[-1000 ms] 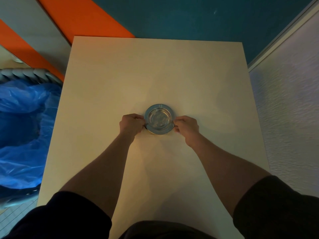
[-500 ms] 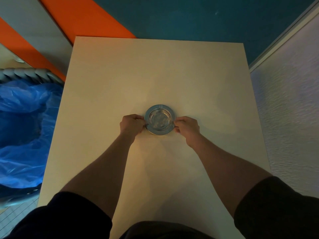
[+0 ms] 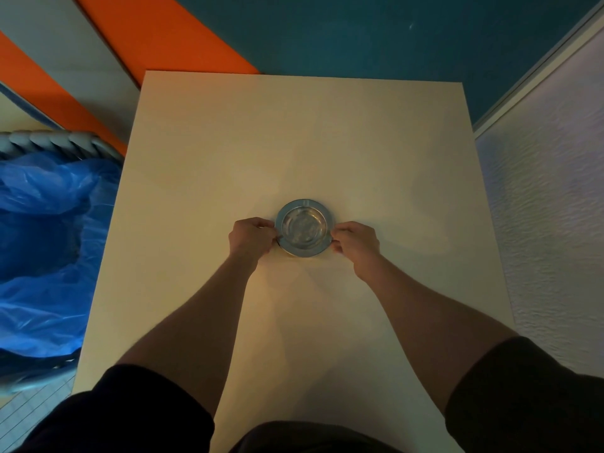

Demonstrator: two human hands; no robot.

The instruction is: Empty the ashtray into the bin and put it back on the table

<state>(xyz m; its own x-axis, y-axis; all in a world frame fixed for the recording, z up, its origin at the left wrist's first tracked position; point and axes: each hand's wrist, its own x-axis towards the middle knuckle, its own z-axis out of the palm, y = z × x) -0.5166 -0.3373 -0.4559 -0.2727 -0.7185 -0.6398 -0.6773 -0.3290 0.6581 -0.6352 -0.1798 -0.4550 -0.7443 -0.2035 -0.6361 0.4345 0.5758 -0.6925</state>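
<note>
A round metal ashtray (image 3: 304, 227) with a shiny bowl sits flat near the middle of the beige table (image 3: 294, 142). Its bowl looks bare inside. My left hand (image 3: 250, 239) pinches the rim on its left side, and my right hand (image 3: 356, 240) pinches the rim on its right side. Both hands rest low on the tabletop with fingers curled. A bin (image 3: 42, 243) lined with a blue plastic bag stands on the floor just left of the table.
A white textured wall (image 3: 549, 223) runs close along the table's right edge. Beyond the far edge are a teal wall (image 3: 359, 34) and orange panels (image 3: 170, 37). The bin's grey ribbed rim (image 3: 55, 142) shows at its far side.
Nothing has visibly moved apart from a slight shift of the view; both hands stay on the ashtray's rim and it stays on the table.
</note>
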